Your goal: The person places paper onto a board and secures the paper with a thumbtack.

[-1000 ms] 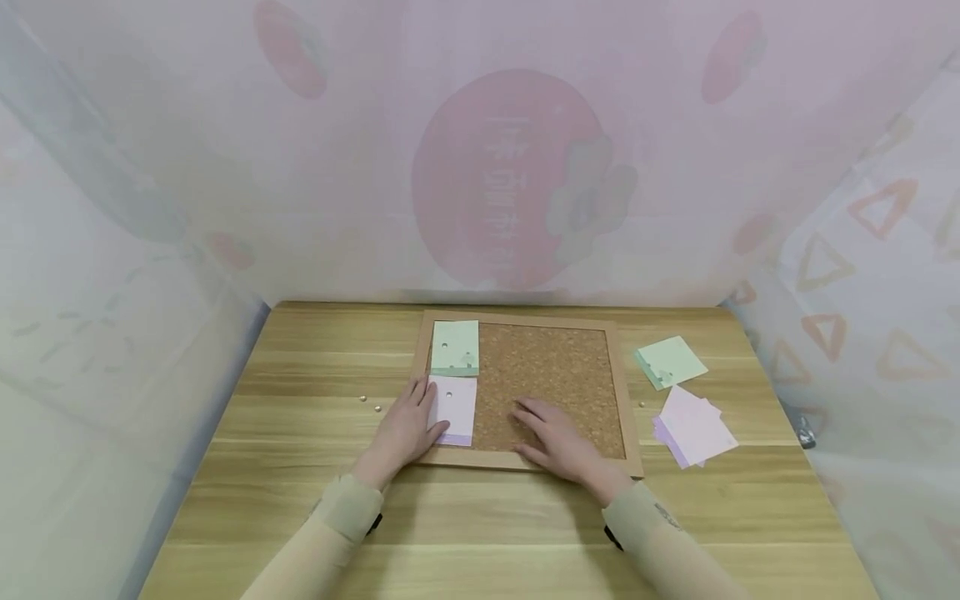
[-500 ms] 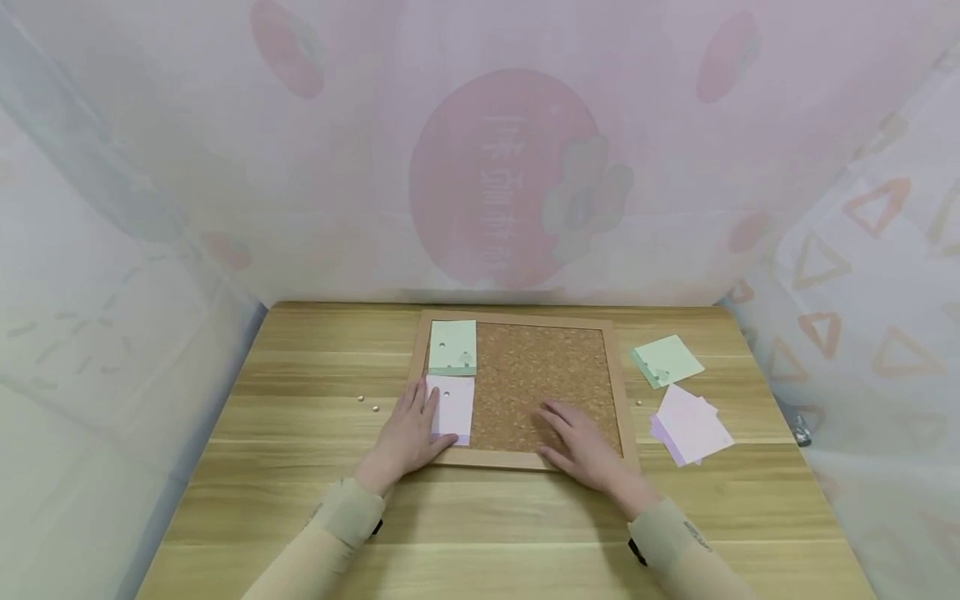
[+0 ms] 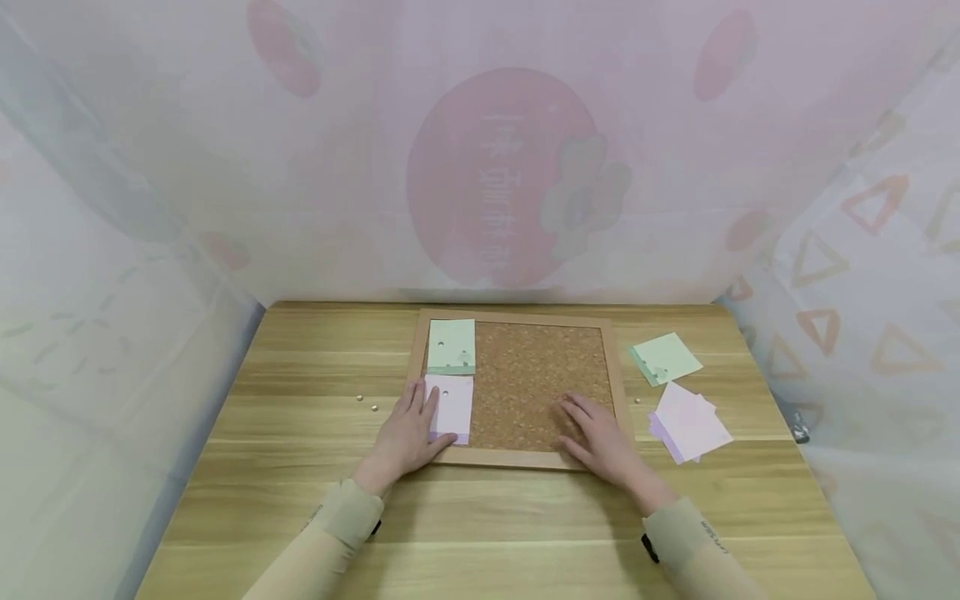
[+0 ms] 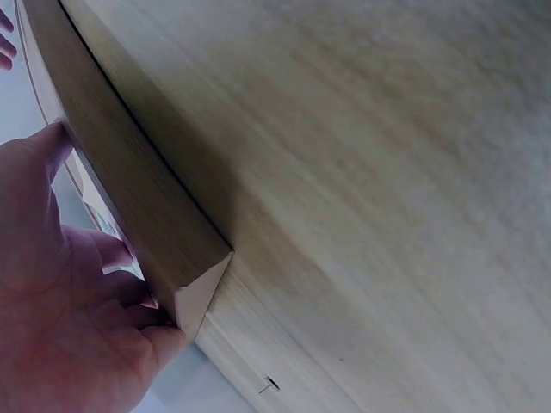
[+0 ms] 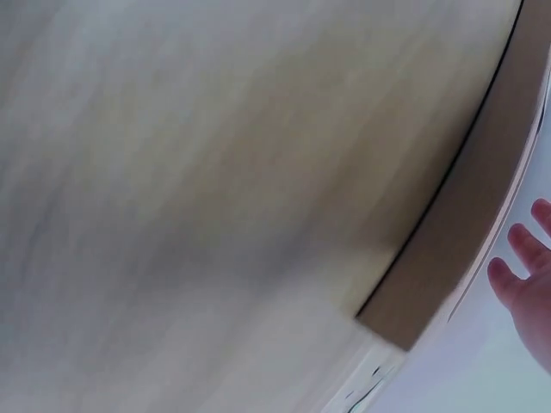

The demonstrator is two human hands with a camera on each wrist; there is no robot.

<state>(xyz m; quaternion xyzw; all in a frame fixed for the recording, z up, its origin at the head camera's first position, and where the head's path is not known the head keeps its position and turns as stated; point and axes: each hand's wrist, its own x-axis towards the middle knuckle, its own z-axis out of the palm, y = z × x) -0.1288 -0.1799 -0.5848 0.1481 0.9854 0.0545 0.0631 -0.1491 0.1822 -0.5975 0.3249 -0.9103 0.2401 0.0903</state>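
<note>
A framed cork board (image 3: 540, 367) lies on the wooden table. At its left, a green note (image 3: 452, 343) sits above a pale purple note (image 3: 453, 408), each with a small round pin head near its top. My left hand (image 3: 401, 429) rests over the frame's near-left corner, fingers extended onto the purple note's left side and thumb at its lower edge. In the left wrist view, that hand's fingers (image 4: 112, 249) reach over the wooden frame (image 4: 129, 155). My right hand (image 3: 600, 442), fingers relaxed and apart, hovers over the board's near-right part, holding nothing.
Right of the board lie a green note (image 3: 666, 358) and fanned purple notes (image 3: 693, 423). A tiny pin (image 3: 637, 401) is between them and the frame. Two more pins (image 3: 374, 408) lie left of the board. Patterned fabric (image 3: 360, 167) hangs behind the table.
My right hand has moved right across the cork toward the board's right side. The left hand stays at the corner, its thumb slightly farther right across the purple note's lower edge.
</note>
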